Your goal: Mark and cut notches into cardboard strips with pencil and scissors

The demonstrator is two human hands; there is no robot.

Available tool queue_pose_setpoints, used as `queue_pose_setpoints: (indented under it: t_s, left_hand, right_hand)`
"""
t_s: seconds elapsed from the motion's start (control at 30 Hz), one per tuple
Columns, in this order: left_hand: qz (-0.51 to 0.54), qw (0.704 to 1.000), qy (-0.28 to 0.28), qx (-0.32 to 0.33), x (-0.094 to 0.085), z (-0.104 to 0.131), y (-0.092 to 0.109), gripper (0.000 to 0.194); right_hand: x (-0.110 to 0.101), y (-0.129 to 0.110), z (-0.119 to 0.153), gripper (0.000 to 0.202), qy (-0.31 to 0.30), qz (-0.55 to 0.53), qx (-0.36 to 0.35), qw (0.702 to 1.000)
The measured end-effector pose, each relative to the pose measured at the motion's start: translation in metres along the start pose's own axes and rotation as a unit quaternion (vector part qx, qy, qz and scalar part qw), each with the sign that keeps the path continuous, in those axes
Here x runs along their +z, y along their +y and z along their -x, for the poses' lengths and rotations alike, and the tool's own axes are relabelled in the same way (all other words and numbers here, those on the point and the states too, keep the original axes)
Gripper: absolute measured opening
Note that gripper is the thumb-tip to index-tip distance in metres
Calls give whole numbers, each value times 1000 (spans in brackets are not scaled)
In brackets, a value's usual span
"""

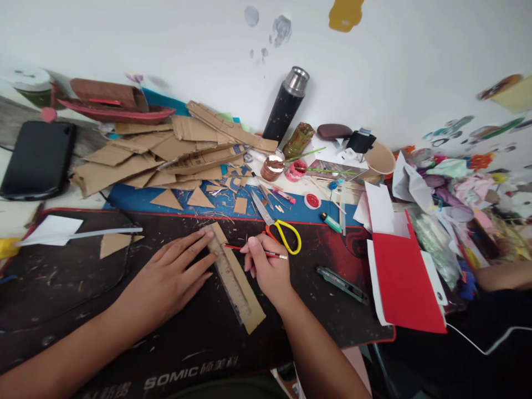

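Note:
A clear ruler (230,280) lies lengthwise over a narrow strip of brown cardboard (254,317) on the black mat. Stretched out and spread, the fingers of my left hand (177,266) press on the ruler's upper end. My right hand (268,269) grips a red and black pencil (277,255), its tip at the cardboard beside the ruler. Just beyond my right hand are yellow-handled scissors (288,235), blades pointing away from me. Off to the right a green utility knife (343,285) rests on the mat.
Cardboard scraps (166,152) are heaped at the back left, near a model boat (116,105). A black thermos (286,105) stands by the wall. Red paper (409,282) lies at the right, a black phone-like case (37,160) at the left. The mat's edge (394,332) is front right.

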State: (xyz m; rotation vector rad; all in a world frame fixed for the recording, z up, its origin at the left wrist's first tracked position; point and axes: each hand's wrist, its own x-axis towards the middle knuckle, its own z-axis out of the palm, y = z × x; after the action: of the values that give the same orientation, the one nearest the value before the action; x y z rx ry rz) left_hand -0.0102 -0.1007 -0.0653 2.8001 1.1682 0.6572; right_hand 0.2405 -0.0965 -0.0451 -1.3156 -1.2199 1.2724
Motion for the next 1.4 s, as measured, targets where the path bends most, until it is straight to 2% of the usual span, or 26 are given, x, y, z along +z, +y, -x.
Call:
queue_pose_setpoints:
  t_s: [1.4]
  left_hand:
    - [-6,1000,3,4,1,0,0,30]
  right_hand:
    - [0,0,0,64,2,11,2,1000]
